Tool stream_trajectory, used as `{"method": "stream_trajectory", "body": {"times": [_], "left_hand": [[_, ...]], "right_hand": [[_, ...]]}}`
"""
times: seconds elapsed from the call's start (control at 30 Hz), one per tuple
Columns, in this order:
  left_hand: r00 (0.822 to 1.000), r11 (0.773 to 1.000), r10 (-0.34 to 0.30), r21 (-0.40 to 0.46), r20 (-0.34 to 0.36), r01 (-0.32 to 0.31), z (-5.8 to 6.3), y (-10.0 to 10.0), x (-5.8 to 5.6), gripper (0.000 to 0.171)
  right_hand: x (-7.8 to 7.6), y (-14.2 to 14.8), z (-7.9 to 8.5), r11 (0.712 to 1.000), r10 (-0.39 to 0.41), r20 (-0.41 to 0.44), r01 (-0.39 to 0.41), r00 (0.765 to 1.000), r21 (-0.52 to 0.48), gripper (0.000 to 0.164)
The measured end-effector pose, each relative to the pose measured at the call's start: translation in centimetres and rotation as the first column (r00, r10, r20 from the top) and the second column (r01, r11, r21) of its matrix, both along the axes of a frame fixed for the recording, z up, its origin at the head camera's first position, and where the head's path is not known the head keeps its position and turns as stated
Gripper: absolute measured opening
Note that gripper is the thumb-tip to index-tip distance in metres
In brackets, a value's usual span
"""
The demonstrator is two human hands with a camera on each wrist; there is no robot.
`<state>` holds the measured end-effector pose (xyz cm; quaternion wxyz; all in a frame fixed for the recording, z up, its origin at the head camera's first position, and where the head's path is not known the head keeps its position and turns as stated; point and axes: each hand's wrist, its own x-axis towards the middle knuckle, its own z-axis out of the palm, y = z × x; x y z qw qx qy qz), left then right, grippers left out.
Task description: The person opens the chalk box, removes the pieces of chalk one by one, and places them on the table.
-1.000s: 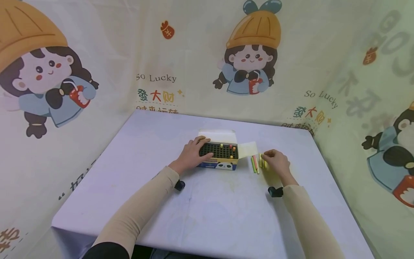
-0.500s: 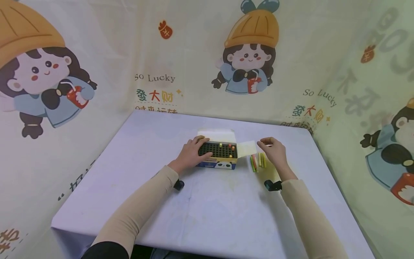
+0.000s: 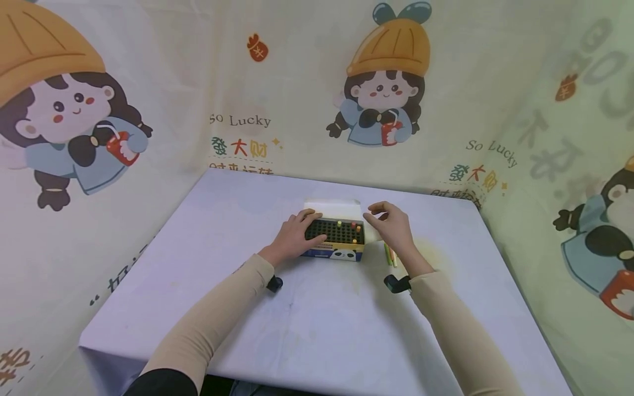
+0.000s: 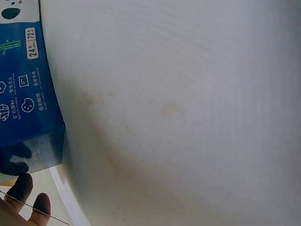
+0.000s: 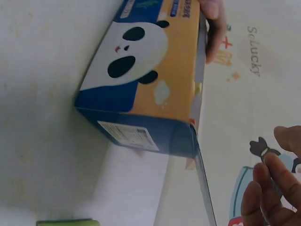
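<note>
Chalk box (image 3: 322, 253) on table (image 3: 317, 330), long axis left-right, panda side nearmost; left hand (image 3: 292, 235) grips its left end. Right hand (image 3: 392, 224) raised beside its right end, cannot tell if grasping.

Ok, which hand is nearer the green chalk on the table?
The right hand. It hovers above and slightly beyond the green chalk; the left hand is farther off, at the left end of the chalk box.

A blue-and-yellow panda-printed box (image 3: 342, 250) stands upright and open, its black holed insert (image 3: 329, 231) bearing four coloured sticks (image 3: 358, 229) toward the right; loose sticks (image 3: 388, 255), one green, lie just right of it.
</note>
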<state>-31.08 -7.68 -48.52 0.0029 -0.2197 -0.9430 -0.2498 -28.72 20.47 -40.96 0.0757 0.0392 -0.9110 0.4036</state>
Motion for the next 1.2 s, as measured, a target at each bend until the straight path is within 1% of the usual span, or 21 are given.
{"method": "stream_trajectory", "body": {"times": [0.13, 0.23, 0.3, 0.37, 0.43, 0.5, 0.53, 0.6, 0.7, 0.93, 1.03, 1.1, 1.2], "left_hand": [[1.0, 1.0, -0.003, -0.006, -0.005, 0.003, -0.1, 0.0, -0.1, 0.077], [1.0, 1.0, -0.001, -0.013, -0.004, 0.001, -0.3, 0.0, -0.2, 0.077], [1.0, 1.0, 0.001, -0.016, -0.003, -0.001, -0.4, 0.0, -0.2, 0.077], [1.0, 1.0, 0.002, -0.015, -0.004, -0.002, -0.4, 0.0, -0.2, 0.077], [1.0, 1.0, 0.001, -0.012, -0.01, -0.001, -0.3, 0.0, -0.2, 0.077], [1.0, 1.0, -0.002, -0.006, -0.016, 0.001, -0.2, 0.0, -0.2, 0.077], [1.0, 1.0, -0.002, -0.006, -0.017, 0.002, -0.2, 0.0, -0.2, 0.077], [1.0, 1.0, -0.003, -0.004, -0.019, 0.003, -0.2, 0.0, -0.1, 0.077], [1.0, 1.0, -0.004, -0.003, -0.019, 0.004, -0.2, 0.0, -0.1, 0.078], [1.0, 1.0, 0.007, -0.009, -0.01, -0.007, -0.1, -0.2, -0.1, 0.077], [1.0, 1.0, 0.004, -0.011, -0.003, -0.004, -0.1, -0.2, -0.1, 0.078], [1.0, 1.0, 0.001, -0.005, -0.002, -0.001, 0.0, -0.2, -0.1, 0.078], [1.0, 1.0, -0.004, 0.0, -0.009, 0.004, -0.2, -0.1, -0.1, 0.078]], "right_hand": [[-0.2, -1.1, -0.9, 0.992, 0.107, 0.02, -0.108, 0.994, 0.064, 0.035], [-0.3, -1.7, -2.0, 0.971, 0.2, 0.059, -0.206, 0.978, 0.125, 0.035], [-0.2, -2.1, -2.7, 0.943, 0.25, 0.077, -0.261, 0.965, 0.207, 0.033], [-0.2, -2.3, -3.1, 0.904, 0.3, 0.075, -0.309, 0.951, 0.296, 0.027], [-0.1, -2.5, -3.2, 0.863, 0.343, 0.056, -0.339, 0.937, 0.375, 0.023], [0.0, -2.5, -3.2, 0.836, 0.38, 0.041, -0.362, 0.924, 0.413, 0.02], [-0.1, -2.5, -3.1, 0.827, 0.396, 0.042, -0.376, 0.917, 0.418, 0.019], [-0.1, -2.4, -3.0, 0.818, 0.412, 0.054, -0.396, 0.909, 0.417, 0.017], [-0.2, -2.3, -2.9, 0.815, 0.425, 0.078, -0.419, 0.902, 0.401, 0.016], [-0.3, -2.7, -2.8, 0.812, 0.464, 0.076, -0.458, 0.882, 0.361, 0.015], [-0.4, -3.1, -2.8, 0.812, 0.474, 0.096, -0.477, 0.875, 0.335, 0.018], [-0.5, -3.3, -2.9, 0.807, 0.488, 0.113, -0.497, 0.865, 0.317, 0.019], [-0.7, -3.4, -2.9, 0.794, 0.503, 0.136, -0.519, 0.854, 0.317, 0.018]]}}
